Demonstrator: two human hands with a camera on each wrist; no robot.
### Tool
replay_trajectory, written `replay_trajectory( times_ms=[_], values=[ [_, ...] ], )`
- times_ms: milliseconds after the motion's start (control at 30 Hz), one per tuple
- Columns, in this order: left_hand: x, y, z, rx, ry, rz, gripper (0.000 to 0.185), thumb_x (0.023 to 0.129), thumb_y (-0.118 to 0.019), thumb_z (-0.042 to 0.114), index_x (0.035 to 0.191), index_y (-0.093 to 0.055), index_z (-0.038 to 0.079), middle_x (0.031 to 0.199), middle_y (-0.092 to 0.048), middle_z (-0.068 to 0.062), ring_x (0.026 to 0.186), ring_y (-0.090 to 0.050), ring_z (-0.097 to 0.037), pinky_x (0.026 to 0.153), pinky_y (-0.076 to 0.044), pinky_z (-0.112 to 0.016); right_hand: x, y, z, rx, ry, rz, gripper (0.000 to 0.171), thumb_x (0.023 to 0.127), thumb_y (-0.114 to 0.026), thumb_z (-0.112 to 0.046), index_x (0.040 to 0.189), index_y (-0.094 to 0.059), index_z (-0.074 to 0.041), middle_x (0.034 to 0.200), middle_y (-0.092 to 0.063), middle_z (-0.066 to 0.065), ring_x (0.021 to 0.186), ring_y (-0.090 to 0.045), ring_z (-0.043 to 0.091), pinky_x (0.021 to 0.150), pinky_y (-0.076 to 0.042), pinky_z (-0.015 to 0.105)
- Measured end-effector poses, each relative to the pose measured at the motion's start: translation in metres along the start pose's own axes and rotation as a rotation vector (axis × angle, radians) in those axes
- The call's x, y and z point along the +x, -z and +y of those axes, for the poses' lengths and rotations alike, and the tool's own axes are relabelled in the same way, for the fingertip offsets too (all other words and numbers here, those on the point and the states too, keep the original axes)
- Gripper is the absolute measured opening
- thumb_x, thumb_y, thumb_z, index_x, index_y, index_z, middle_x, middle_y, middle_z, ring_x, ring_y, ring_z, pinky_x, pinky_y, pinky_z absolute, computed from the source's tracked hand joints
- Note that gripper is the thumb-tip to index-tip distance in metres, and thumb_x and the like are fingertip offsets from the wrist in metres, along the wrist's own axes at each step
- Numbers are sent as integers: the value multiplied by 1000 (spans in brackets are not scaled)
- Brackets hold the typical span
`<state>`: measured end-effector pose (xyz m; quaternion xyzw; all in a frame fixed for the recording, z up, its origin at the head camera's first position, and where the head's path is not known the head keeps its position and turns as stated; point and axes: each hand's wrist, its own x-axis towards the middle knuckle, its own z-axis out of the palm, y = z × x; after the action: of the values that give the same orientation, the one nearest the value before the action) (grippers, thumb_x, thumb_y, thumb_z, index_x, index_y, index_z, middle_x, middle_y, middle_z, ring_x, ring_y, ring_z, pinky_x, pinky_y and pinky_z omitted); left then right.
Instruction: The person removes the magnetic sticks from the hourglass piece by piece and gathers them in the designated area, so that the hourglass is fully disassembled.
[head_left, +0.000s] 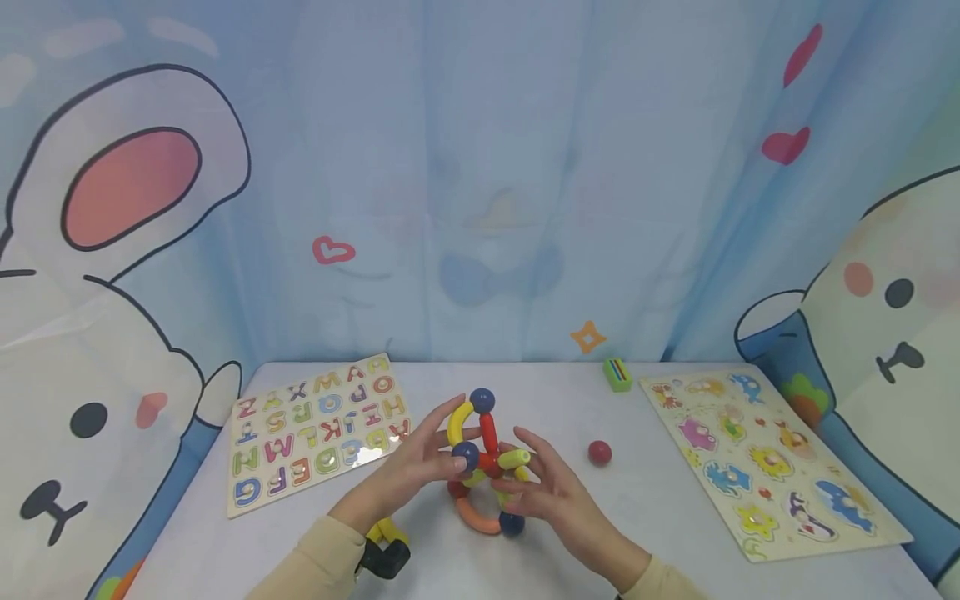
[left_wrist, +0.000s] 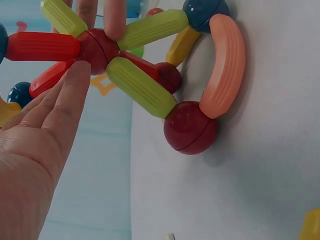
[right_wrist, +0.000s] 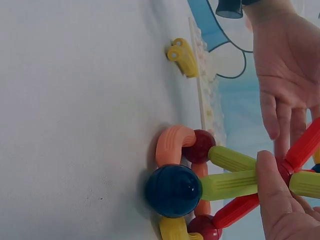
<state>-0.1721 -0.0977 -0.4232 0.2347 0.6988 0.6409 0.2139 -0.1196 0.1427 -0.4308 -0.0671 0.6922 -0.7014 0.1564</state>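
Note:
A ball-and-stick construction toy (head_left: 489, 435) stands in front of me, its coloured rods joined by red and blue balls. Its base has a curved orange rod (left_wrist: 226, 65), a dark red ball (left_wrist: 191, 127) and a blue ball (right_wrist: 173, 191) low over the table. Green and red rods meet at a central red ball (left_wrist: 98, 51). My right hand (head_left: 558, 500) holds the toy at that ball, thumb (right_wrist: 272, 187) across it in the right wrist view. My left hand (head_left: 412, 465) reaches in from the left with straight fingers, one fingertip right at the central ball.
On the left lies an alphabet puzzle board (head_left: 318, 425), on the right an animal puzzle board (head_left: 776, 467). A loose red ball (head_left: 600, 452) and a small green block (head_left: 617, 375) sit between. Yellow pieces (head_left: 386, 529) lie beside my left wrist. A printed curtain (head_left: 510, 183) hangs behind.

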Motion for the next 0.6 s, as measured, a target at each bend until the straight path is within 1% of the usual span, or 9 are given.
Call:
replay_trajectory(
  times_ms=[100,200,333,400,500,600],
  values=[
    [1,-1,-2,-6,-17,7,76,95,-61,32,159,-19,27,150,-45,-16,134,-47,-34,105,-41,-55,2,2,1,2,-2,-8,73,93,-59,-7,156,-22,-19,158,-31,20,126,-55,37,98,-49,50],
    [2,-2,-3,-26,-36,8,79,95,-62,29,159,-17,24,152,-43,-15,137,-43,-34,106,-41,-52,4,5,1,-10,-4,-19,72,94,-58,-8,155,-22,-18,158,-31,20,126,-55,36,99,-48,51],
    [2,-5,-4,-51,-53,10,79,96,-61,28,159,-14,22,154,-40,-17,132,-49,-35,106,-42,-49,8,11,1,-33,-9,-36,71,94,-58,-10,155,-24,-18,157,-32,18,124,-57,33,100,-47,52],
    [2,-6,-4,-44,-58,17,78,96,-60,28,159,-14,22,155,-36,-18,129,-52,-35,106,-42,-50,10,14,0,-43,-5,-58,71,94,-57,-9,156,-23,-16,157,-33,19,123,-58,32,100,-47,52],
    [1,-6,-4,-22,-63,41,74,96,-57,30,158,-17,21,155,-34,-20,123,-57,-35,105,-42,-52,14,20,0,-53,9,-99,71,94,-55,-7,156,-22,-14,155,-34,20,122,-59,33,99,-49,50],
    [1,-3,-2,-22,-54,56,69,95,-55,29,155,-22,21,155,-36,-18,119,-61,-32,103,-45,-50,17,24,-1,-65,9,-122,71,94,-54,-7,156,-22,-14,155,-34,21,120,-61,33,97,-50,48]
  ],
)
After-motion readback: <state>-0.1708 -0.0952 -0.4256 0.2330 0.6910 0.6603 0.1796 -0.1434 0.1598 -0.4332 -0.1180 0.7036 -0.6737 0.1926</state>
